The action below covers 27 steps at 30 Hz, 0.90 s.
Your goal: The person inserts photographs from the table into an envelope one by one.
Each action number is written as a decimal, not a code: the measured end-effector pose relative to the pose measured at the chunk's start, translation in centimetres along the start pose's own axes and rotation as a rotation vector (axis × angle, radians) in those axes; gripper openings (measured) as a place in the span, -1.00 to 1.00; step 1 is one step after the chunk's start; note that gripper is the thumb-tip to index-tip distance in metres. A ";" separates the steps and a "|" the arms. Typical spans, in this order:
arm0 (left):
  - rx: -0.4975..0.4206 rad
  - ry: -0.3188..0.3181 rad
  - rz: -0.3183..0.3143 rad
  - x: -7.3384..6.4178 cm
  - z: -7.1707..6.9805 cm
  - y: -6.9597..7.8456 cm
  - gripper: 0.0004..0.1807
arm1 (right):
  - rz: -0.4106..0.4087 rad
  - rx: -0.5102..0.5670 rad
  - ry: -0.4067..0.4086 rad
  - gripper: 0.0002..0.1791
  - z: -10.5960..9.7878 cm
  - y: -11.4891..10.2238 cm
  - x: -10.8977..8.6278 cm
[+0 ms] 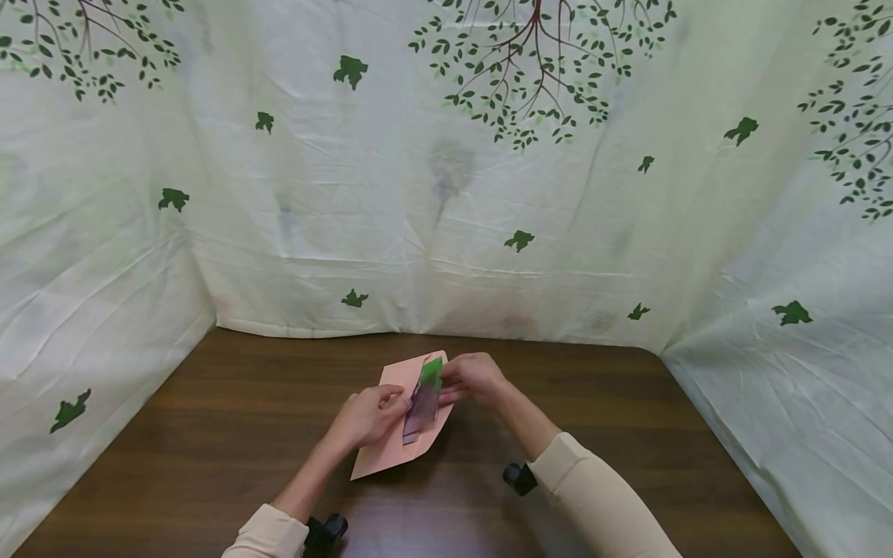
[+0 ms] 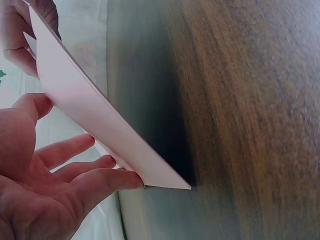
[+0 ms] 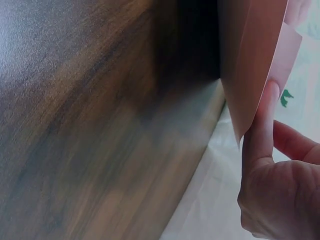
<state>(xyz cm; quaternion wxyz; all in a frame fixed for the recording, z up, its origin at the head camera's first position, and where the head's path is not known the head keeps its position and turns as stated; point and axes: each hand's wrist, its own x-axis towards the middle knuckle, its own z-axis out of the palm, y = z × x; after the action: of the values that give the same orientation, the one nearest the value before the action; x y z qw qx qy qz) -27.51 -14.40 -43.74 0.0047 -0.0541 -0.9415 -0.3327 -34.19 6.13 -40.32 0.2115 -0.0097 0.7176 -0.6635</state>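
A pink paper envelope [image 1: 374, 457] is held tilted above the table in the head view. Across its open side lies a flat, glossy purple card [image 1: 423, 407] with a green end. My left hand [image 1: 370, 416] grips the envelope from the left, thumb and forefinger close to the card. In the left wrist view, the fingertips of the left hand [image 2: 60, 175] touch the envelope's [image 2: 95, 110] edge and face. My right hand [image 1: 474, 377] pinches the card at its right edge, near the green end. In the right wrist view one finger of the right hand [image 3: 280, 185] reaches between envelope and card.
Under both hands is a dark brown wooden table [image 1: 174, 442]. A white curtain [image 1: 314, 194] printed with green leaves and branches hangs behind it and along both sides. Black wrist cameras [image 1: 519, 479] sit near the cream sleeves [image 1: 593, 488].
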 end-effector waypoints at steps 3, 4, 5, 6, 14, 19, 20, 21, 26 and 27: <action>-0.002 -0.001 0.008 0.0 0.0 0.0 -0.53 | 0.005 -0.018 -0.006 -0.71 0.2 0.1 0.1; -0.002 -0.002 0.008 0.0 0.0 0.0 -0.53 | 0.006 -0.021 -0.006 -0.71 0.3 0.1 0.1; -0.003 -0.002 0.008 0.0 -0.1 0.0 -0.53 | 0.009 -0.020 -0.005 -0.71 0.4 0.1 0.2; -0.005 -0.003 0.007 0.0 -0.1 0.0 -0.53 | 0.011 -0.018 -0.006 -0.71 0.4 0.2 0.2; -0.008 -0.017 -0.010 0.1 0.2 -0.1 -0.52 | 0.020 -0.006 -0.031 -0.72 0.8 0.4 0.4; -0.009 -0.020 -0.021 0.2 0.3 -0.2 -0.52 | 0.029 0.006 -0.029 -0.73 1.1 0.4 0.5; -0.009 -0.021 -0.022 0.2 0.3 -0.2 -0.53 | 0.032 0.010 -0.030 -0.73 1.1 0.5 0.5; -0.009 -0.023 -0.024 0.2 0.3 -0.2 -0.53 | 0.034 0.015 -0.033 -0.73 1.2 0.5 0.5; -0.012 -0.025 -0.024 0.2 0.3 -0.1 -0.53 | 0.042 0.019 -0.038 -0.74 1.5 0.8 0.8; -0.011 -0.025 -0.023 0.2 0.3 -0.1 -0.53 | 0.040 0.016 -0.036 -0.75 1.6 0.8 0.8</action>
<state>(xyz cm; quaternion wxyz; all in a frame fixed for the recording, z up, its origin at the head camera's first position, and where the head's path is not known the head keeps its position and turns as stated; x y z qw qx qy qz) -27.74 -14.26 -44.00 -0.0109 -0.0475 -0.9402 -0.3372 -34.18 4.48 -41.38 0.2378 -0.0057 0.7083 -0.6646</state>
